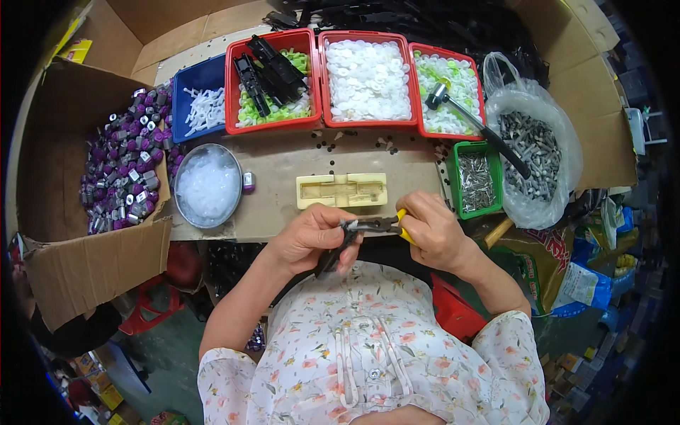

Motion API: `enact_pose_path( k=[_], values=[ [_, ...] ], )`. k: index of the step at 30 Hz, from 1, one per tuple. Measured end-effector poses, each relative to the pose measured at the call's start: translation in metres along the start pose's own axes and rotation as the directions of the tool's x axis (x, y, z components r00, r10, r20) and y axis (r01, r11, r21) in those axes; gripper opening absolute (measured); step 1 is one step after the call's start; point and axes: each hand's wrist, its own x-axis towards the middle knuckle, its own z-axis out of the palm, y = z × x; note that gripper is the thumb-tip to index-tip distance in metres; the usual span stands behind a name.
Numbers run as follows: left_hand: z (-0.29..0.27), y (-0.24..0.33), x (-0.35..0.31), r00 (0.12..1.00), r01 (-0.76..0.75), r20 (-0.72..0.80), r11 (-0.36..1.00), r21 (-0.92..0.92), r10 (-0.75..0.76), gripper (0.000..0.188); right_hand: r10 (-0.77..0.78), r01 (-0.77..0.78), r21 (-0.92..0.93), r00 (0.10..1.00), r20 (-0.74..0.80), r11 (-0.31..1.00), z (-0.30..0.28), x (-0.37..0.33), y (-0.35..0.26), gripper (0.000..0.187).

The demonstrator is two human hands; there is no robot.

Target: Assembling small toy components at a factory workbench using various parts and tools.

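Our floral blouse (368, 312) foremost, we angle both forearms (244, 301) inward, the left hand (310, 237) pinching a dark part (329, 260), the right hand (431, 228) clenched around yellow-handled pliers (384, 224).

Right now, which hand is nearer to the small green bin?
Right. The right hand, holding yellow-handled pliers, is just below and left of the green bin in the picture; the left hand is farther left.

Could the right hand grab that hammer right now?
Probably not straight away: the right hand is gripping yellow-handled pliers, though nothing seems to cover the hammer.
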Motion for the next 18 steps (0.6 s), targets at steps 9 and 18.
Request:
enact_pose_path(
  k=[9, 18],
  values=[
    [0.003, 0.013, -0.036, 0.991, 0.087, -0.113, 0.991, 0.105, -0.075, 0.022, -0.051, 0.049, 0.078, 0.998, 0.025, 0.996, 0.005, 0.008, 0.005, 0.019],
    [-0.032, -0.019, -0.136, 0.778, 0.628, -0.602, -0.195, 0.753, 0.183, 0.023, 0.284, -0.282, -0.139, 0.959, 0.0, 0.949, 0.02, -0.001, 0.051, 0.028]
  ],
)
